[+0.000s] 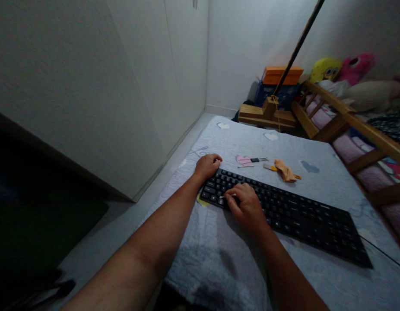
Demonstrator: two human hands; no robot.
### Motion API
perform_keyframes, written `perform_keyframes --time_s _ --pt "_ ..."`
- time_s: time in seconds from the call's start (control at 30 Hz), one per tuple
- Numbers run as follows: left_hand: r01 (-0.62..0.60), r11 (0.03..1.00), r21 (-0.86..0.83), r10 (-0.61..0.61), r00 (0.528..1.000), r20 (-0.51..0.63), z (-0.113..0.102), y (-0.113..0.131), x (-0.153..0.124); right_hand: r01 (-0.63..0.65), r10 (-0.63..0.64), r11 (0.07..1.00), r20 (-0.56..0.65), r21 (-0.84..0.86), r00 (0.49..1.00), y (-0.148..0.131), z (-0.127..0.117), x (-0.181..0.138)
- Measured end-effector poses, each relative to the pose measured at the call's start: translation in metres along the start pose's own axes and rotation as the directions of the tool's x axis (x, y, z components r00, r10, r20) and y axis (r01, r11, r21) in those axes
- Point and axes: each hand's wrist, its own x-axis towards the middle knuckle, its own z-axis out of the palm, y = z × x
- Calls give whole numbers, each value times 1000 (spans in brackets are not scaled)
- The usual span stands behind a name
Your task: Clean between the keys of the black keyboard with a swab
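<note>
The right hand [247, 207] hides the keys beneath it, and the keyboard [293, 211] legends are too dim to read.

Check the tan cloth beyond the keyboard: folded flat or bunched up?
Bunched up. The tan cloth lies crumpled in an uneven heap on the bedspread, beyond the keyboard.

Dim room, white walls [90, 86] w/ cupboard doors [183, 52] at left. Pale floor [183, 134] runs along them. Bed w/ grey-blue sheet [284, 147]. Wooden rail [349, 116] on right, plush toys [342, 69] behind it. Orange box [280, 74] in far corner; dark pole [300, 43] leans from wooden stand [265, 114].
</note>
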Motion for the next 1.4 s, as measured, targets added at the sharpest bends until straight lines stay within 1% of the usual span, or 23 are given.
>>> perform_keyframes --time_s 0.17,0.6,1.13,1.4 --pt "-7 1000 8 7 1000 -1 0 -1 1 3 -3 1000 -8 4 1000 -1 0 0" --pt "4 1000 7 -4 1000 5 -2 3 -1 -16 16 1000 23 10 1000 -2 -1 0" --pt "2 1000 5 -2 1000 7 0 0 0 -22 22 1000 22 14 1000 -1 -3 0" --pt "18 1000 6 -18 1000 18 -4 5 -2 -20 20 1000 18 19 1000 -1 -3 0"
